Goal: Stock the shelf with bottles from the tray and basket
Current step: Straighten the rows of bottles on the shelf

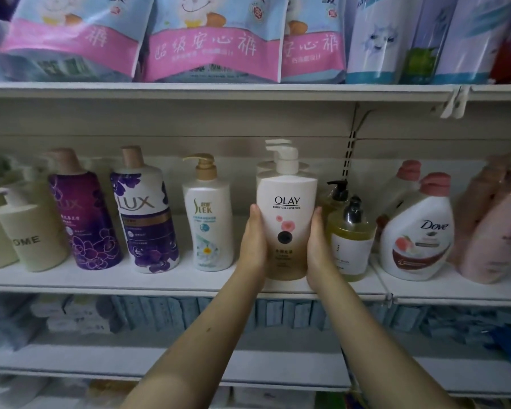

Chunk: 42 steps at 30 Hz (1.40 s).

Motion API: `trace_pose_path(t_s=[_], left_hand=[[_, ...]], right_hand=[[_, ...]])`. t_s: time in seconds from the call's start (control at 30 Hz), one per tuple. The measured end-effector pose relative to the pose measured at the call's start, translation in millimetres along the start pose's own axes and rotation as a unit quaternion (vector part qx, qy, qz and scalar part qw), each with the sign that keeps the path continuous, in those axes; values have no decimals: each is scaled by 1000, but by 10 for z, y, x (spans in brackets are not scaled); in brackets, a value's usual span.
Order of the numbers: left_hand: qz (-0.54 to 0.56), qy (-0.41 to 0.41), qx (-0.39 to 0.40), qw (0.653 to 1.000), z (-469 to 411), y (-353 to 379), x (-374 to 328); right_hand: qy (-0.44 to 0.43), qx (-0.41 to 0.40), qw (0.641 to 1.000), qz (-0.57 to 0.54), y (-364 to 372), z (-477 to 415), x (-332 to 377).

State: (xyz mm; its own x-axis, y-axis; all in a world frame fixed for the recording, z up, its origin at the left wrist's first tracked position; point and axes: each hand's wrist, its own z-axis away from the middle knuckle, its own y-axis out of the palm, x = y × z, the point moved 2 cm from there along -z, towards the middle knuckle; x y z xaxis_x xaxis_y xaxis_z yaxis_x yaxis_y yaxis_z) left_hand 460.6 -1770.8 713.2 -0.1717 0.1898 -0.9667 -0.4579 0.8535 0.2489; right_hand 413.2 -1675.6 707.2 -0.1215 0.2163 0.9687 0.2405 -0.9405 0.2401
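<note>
Between Slek bottle point(208, 219) and amber bottle point(350, 246) sits Olay bottle point(286, 228).

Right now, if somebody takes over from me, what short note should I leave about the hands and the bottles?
Left hand and right hand: flat against the sides of the Olay bottle, holding it between them.
It seems to stand upright at the front of the middle shelf, between the Slek bottle and a yellow bottle.
Done: this bottle nearly placed.
Left: let go, fetch more; tray and basket are out of view.
</note>
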Motion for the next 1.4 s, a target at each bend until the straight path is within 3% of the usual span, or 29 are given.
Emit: trace_pose_path(t_s=[0.47, 0.77, 1.13, 1.4], left_hand=[[-7, 31, 22, 999, -110, -47, 49], [-7, 23, 22, 999, -151, -37, 105], [2, 57, -1, 998, 44, -236, 206], [-16, 104, 54, 993, 165, -324, 285]], right_hand=[[-23, 72, 996, -54, -24, -107, -50], [-34, 51, 997, -50, 4, -123, -95], [-56, 49, 996, 39, -189, 96, -135], [-106, 87, 989, 59, -329, 215, -224]])
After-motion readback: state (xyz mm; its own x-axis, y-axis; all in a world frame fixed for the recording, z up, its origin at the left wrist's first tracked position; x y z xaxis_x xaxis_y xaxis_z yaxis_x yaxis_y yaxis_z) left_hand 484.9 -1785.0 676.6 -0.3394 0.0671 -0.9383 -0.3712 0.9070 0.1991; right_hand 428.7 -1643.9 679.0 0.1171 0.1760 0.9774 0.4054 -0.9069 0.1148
